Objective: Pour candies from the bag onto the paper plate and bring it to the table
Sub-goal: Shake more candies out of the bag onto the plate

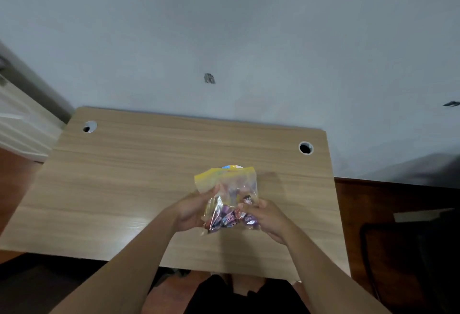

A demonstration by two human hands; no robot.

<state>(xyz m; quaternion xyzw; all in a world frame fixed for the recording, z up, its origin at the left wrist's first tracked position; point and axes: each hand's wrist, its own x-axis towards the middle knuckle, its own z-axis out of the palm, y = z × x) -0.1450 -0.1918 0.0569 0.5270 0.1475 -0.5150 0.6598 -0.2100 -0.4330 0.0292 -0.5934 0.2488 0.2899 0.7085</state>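
A clear plastic bag (227, 189) with a yellow top strip hangs upright above the wooden table (124, 177), held between both hands. Several purple and silver wrapped candies (230, 218) fill its lower part. My left hand (193, 210) grips the bag's left side and my right hand (267, 216) grips its right side near the candies. Behind the bag's top edge a small arc of the paper plate (232, 166) shows, white with a blue and yellow rim; the rest of it is hidden by the bag.
The table has two round cable holes, one at the back left (89, 127) and one at the back right (305, 148). A grey wall stands right behind the table. A dark chair (410, 251) is to the right, a white door frame (22, 127) to the left.
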